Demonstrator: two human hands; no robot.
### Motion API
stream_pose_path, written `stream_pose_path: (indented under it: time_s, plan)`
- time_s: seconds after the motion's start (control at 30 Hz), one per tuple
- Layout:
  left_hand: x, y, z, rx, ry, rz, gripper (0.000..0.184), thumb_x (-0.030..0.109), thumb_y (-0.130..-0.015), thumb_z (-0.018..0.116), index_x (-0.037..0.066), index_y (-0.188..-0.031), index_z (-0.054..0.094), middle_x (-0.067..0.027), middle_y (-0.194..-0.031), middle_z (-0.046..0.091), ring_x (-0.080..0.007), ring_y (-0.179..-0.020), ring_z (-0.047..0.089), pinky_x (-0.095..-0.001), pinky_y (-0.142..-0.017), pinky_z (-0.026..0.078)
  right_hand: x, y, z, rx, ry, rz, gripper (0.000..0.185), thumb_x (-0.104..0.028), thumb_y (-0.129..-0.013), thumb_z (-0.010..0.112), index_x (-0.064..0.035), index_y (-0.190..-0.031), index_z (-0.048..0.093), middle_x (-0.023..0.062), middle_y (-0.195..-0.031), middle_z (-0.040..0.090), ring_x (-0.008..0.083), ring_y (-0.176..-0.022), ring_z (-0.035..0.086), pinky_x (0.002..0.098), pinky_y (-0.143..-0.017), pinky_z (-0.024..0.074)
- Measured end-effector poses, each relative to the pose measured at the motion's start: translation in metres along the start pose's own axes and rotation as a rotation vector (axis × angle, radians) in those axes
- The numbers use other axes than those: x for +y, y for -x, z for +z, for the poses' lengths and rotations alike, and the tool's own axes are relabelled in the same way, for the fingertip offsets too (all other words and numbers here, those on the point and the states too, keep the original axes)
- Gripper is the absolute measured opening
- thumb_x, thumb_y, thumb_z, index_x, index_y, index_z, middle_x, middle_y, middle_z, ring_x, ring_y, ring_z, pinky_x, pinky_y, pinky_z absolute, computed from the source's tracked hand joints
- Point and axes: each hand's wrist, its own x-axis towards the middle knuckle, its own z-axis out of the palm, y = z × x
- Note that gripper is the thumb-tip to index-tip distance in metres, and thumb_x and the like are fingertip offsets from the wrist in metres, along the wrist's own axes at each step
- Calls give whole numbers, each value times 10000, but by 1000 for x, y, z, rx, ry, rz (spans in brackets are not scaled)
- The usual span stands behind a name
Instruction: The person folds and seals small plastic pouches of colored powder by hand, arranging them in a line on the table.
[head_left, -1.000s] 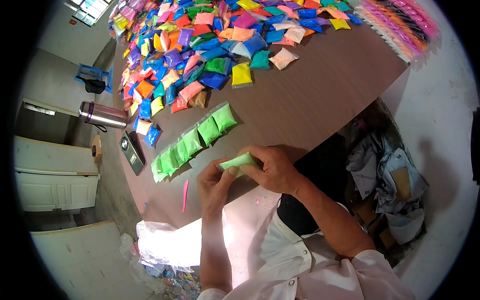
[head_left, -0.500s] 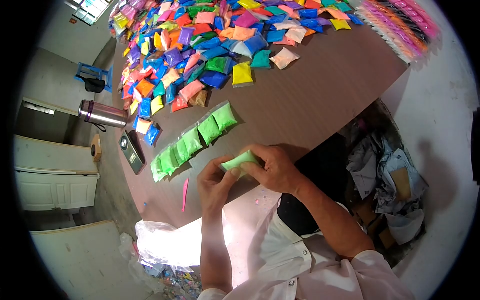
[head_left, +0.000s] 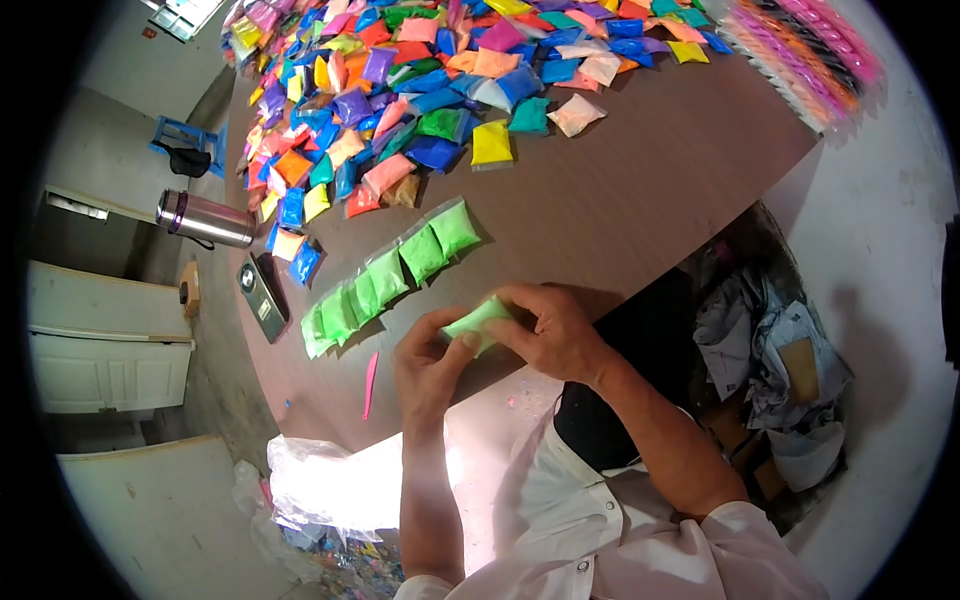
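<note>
Between my two hands is a light green packet with a soft-looking filling, held just above the table's near edge. My left hand pinches its left end, thumb on top. My right hand grips the right end, its fingers covering part of the packet. Just beyond my hands lies a slanting row of bright green packets, several side by side in clear plastic. A pink plastic knife-like tool rests on the table left of my left hand.
A large heap of coloured packets covers the table's far side. A steel flask and a phone are at the left edge. Braided-looking coloured strips lie at the far right corner. Crumpled plastic bags sit below the right edge.
Both hands stay on the green packet, with the right fingers shifted slightly over it. The view has tilted a little; the things on the table have not moved.
</note>
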Motion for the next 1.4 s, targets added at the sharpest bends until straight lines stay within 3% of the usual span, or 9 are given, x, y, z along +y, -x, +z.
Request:
stream_pose_path:
  time_s: [0.17, 0.23, 0.27, 0.33, 0.57, 0.63, 0.93, 1.27, 1.4]
  plan:
    - [4, 0, 5, -19, 12, 14, 236, 104, -961, 786, -41, -1138, 725, -52, -962, 746, -83, -814, 664, -222, -730, 516, 2, 1, 2, -13, 32, 1, 231, -145, -922, 747, -2, -1097, 700, 202, -959, 716, 341, -848, 720, 400, -758, 545]
    - [4, 0, 1, -17, 21, 8, 235, 99, -961, 786, -42, -1139, 723, -56, -966, 749, -85, -815, 668, -226, -737, 523, 0, -1, 3, -2, 104, -70, 203, -127, -934, 737, -11, -1098, 707, 121, -890, 709, 205, -778, 671, 329, -733, 531]
    - [3, 0, -1, -19, 33, 2, 234, 95, -961, 786, -43, -1139, 721, -60, -969, 753, -87, -815, 672, -230, -745, 531, 0, -1, 4, -4, 99, -71, 203, -127, -934, 737, -11, -1098, 707, 121, -890, 709, 205, -778, 671, 329, -733, 531]
    - [-4, -2, -4, -14, 68, 20, 240, 93, -958, 788, -42, -1144, 720, -64, -972, 754, -90, -816, 675, -233, -749, 537, -1, -2, 5, 43, 168, -175, 210, -138, -930, 737, -16, -1098, 705, 148, -892, 711, 270, -758, 678, 350, -723, 535]
    - [7, -2, 8, 11, 38, 8, 273, 104, -948, 799, -42, -1165, 718, -72, -957, 753, -98, -792, 679, -238, -750, 544, 1, -1, -2, 24, 60, -69, 215, -132, -937, 719, -5, -1109, 697, 156, -886, 715, 284, -744, 675, 364, -713, 535]
    - [9, -1, 9, 9, 12, -18, 270, 102, -948, 799, -40, -1163, 718, -68, -947, 752, -97, -789, 678, -236, -745, 540, -3, -1, -5, 11, -84, 62, 207, -178, -938, 727, -8, -1039, 667, 224, -876, 684, 421, -795, 684, 448, -687, 524]
    - [3, -5, 3, 40, 51, -75, 270, 122, -951, 805, -30, -1157, 718, -56, -931, 753, -94, -796, 676, -236, -736, 534, 2, -4, -3, 53, -11, -106, 222, -174, -949, 715, 11, -1054, 651, 247, -910, 677, 436, -833, 675, 456, -708, 525]
    - [7, -3, 12, 5, -17, -32, 217, 140, -993, 756, -7, -1147, 717, -40, -1025, 743, -89, -901, 658, -254, -832, 524, 8, -3, 0, 139, -180, 32, 241, -181, -951, 724, 18, -1071, 658, 235, -874, 699, 388, -763, 701, 418, -693, 539]
    - [2, -7, 7, -24, -9, 39, 196, 179, -1001, 764, 11, -1098, 735, 1, -953, 730, -48, -817, 608, -213, -758, 475, 3, -5, 1, 138, -64, -40, 252, -189, -946, 727, 23, -1069, 668, 218, -877, 707, 335, -772, 710, 404, -705, 542]
